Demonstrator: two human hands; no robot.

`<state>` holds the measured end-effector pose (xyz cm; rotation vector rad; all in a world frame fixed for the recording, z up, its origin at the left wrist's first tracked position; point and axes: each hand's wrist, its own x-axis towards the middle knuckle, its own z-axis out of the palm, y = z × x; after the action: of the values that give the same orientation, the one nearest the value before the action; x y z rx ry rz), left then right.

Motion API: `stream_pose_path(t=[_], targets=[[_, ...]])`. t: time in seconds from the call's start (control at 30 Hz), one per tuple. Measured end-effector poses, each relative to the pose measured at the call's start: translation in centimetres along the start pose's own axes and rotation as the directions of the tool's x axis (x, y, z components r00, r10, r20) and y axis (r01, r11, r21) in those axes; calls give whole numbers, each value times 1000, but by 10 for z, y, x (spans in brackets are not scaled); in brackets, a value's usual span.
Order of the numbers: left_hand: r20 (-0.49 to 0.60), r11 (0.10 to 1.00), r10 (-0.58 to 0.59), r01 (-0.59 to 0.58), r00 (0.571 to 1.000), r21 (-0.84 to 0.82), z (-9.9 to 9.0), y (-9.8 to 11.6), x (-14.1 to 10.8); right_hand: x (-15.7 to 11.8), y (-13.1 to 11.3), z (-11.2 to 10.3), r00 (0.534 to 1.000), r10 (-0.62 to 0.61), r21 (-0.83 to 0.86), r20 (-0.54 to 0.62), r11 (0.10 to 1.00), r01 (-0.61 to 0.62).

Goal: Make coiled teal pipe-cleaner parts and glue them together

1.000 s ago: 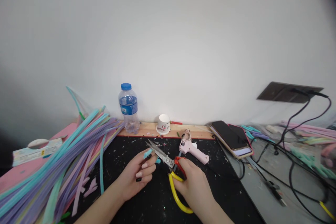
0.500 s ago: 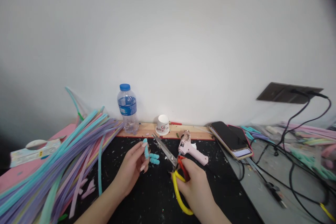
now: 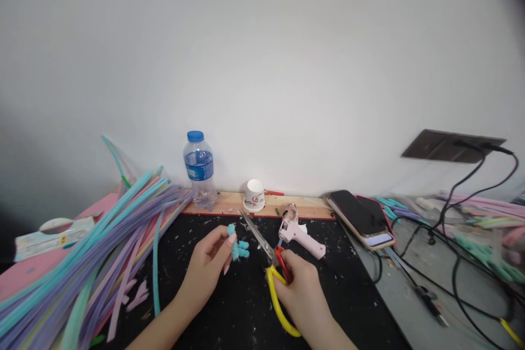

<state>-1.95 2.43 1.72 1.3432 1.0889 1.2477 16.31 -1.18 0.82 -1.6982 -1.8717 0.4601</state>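
Pinched between the thumb and fingers of my left hand (image 3: pixel 208 262) is a small bent piece of turquoise pipe cleaner (image 3: pixel 241 249), its short fuzzy loops pointing right. My right hand (image 3: pixel 301 287) is closed around the red and yellow handles of a pair of scissors (image 3: pixel 262 243). Their metal blades point up and to the left, close together, just right of the pipe cleaner and apart from it. Behind my right hand a pink glue gun (image 3: pixel 302 236) lies on the black mat (image 3: pixel 246 306).
Long pastel pipe cleaners (image 3: pixel 118 240) are heaped at the left. A water bottle (image 3: pixel 199 169) and a white paper cup (image 3: pixel 254 196) stand by the wall. To the right lie phones (image 3: pixel 361 216), black cables (image 3: pixel 455 279) and more pipe cleaners (image 3: pixel 488 257) in plastic.
My left hand has turned the pipe cleaner piece and shifted slightly right and down, with the thumb now over it. The scissors have barely moved.
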Motion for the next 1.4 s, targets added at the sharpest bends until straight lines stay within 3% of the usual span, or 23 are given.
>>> stream_pose_path(t=[0.17, 0.3, 0.57, 0.63, 0.77, 0.83, 0.93, 1.03, 1.1, 1.13, 1.23, 1.33, 1.4], targets=[[49, 972, -99, 107, 994, -209, 0, -2, 3, 0, 1, 0, 1000, 10, 3, -9, 1000, -10], [172, 861, -192, 250, 966, -444, -1, 0, 5, 0, 0, 0, 1000, -6, -27, -14, 1000, 6], [402, 697, -212, 426, 891, -577, -4, 6, 3, 1, -1, -1, 1000, 3, -44, 3, 999, -3], [483, 662, -195, 478, 853, -577, -9, 5, 2, 0, -1, 0, 1000, -5, -25, 29, 1000, 6], [718, 573, -98, 629, 690, -526, -25, -2, 3, -5, -5, 2, 995, -41, 52, 96, 998, 37], [755, 571, -85, 653, 651, -498, -34, -4, 4, -8, -7, 3, 992, -59, 111, 113, 993, 46], [773, 554, -95, 678, 628, -483, -41, -2, 3, -11, -10, 4, 989, -73, 170, 129, 984, 50], [801, 552, -126, 712, 586, -434, -37, 7, 1, -14, -12, 7, 986, -69, 182, 150, 982, 41], [807, 612, -184, 708, 561, -353, -28, 11, -1, -16, -13, 7, 984, -83, 198, 159, 979, 51], [783, 644, -203, 683, 588, -346, -22, 11, -1, -16, -14, 6, 982, -110, 214, 155, 974, 76], [628, 759, -252, 553, 736, -344, -3, 8, -3, -14, -18, -1, 965, -248, 288, 88, 933, 214], [542, 838, -248, 458, 803, -295, 10, 1, -5, -10, -19, -8, 953, -300, 335, 33, 902, 272], [484, 874, -214, 388, 849, -294, 15, -4, -8, -9, -18, -8, 958, -278, 319, 73, 916, 241]])
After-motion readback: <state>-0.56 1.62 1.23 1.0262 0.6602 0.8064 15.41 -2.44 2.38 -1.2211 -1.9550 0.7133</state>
